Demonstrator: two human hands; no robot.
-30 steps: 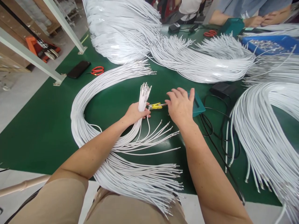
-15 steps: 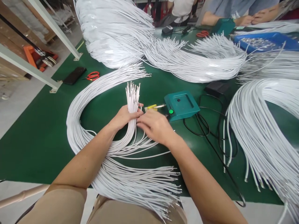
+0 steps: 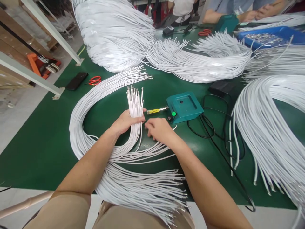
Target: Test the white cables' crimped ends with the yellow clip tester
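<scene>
My left hand [image 3: 126, 121] is wrapped round an upright bundle of white cables [image 3: 135, 103], its thumb across the front and the metal-tipped ends above the fist. Just right of it is my right hand [image 3: 158, 129], fingers curled together; whether something thin is between them cannot be made out. Several loose white cables [image 3: 152, 149] run beneath my right hand. A teal device [image 3: 184, 107] with a green button stands to the right, a yellow-labelled tool [image 3: 156, 110] at its left side. More cables [image 3: 147, 181] fan out by the table's front edge.
Large cable piles lie at the back [image 3: 114, 35] and right [image 3: 267, 127]. A black phone [image 3: 76, 81] and red scissors [image 3: 94, 80] lie at the left. Black cords trail from the device. Behind are a blue tray [image 3: 283, 33] and another person's hands [image 3: 258, 14].
My right hand has moved slightly away from the bundle, to the right and down. A gap now shows between my hands, and the yellow-labelled tool is more visible.
</scene>
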